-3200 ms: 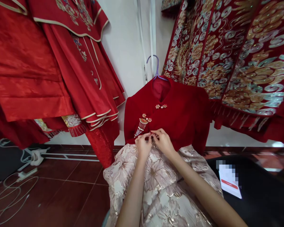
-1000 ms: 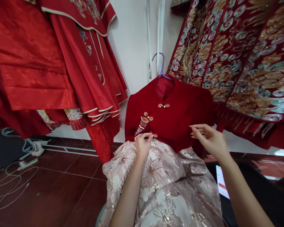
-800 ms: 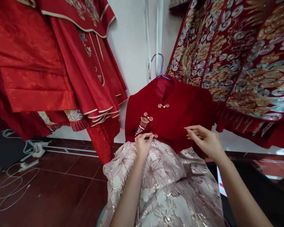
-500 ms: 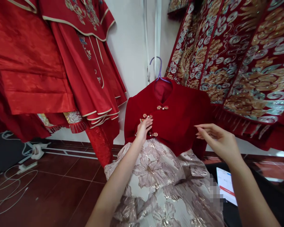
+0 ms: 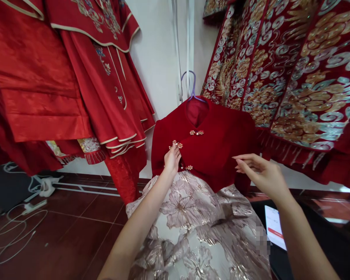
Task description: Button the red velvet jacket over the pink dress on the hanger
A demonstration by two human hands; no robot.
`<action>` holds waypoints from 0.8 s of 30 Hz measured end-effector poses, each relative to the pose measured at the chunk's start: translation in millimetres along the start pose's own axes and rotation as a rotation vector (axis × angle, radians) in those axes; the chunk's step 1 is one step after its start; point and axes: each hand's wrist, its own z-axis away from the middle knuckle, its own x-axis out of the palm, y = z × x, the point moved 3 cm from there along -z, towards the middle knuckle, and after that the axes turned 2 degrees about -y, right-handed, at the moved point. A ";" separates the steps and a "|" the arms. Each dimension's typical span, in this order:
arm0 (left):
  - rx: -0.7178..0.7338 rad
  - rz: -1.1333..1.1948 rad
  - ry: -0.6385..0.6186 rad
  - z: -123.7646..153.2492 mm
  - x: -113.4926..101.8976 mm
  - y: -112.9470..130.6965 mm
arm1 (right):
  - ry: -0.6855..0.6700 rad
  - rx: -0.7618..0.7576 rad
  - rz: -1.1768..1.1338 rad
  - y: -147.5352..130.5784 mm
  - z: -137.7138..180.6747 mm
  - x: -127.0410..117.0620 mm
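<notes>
A dark red velvet jacket with jewelled flower fasteners hangs on a purple hanger. Below its hem spreads a pale skirt with metallic flowers. My left hand is on the jacket front, fingers curled at the middle fastener and partly covering the fabric there. To the right, my right hand is held at the jacket's side by the sleeve, thumb and forefinger drawn together. Whatever lies between those fingertips is too small to make out. The lower fastener shows beside my left wrist.
Red garments with cream piping hang at left, and a heavily embroidered red garment hangs at right. A lit phone lies on a dark surface beside my right forearm. White cables and a power strip are on the tiled floor.
The whole view has shifted slightly, so most things appear a little farther left. My left fingers are more curled at the middle fastener. My right hand keeps its pinch beside the jacket.
</notes>
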 end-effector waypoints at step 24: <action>0.373 -0.904 -0.271 -20.9 50.9 26.9 | -0.075 0.015 0.028 2.8 1.0 2.8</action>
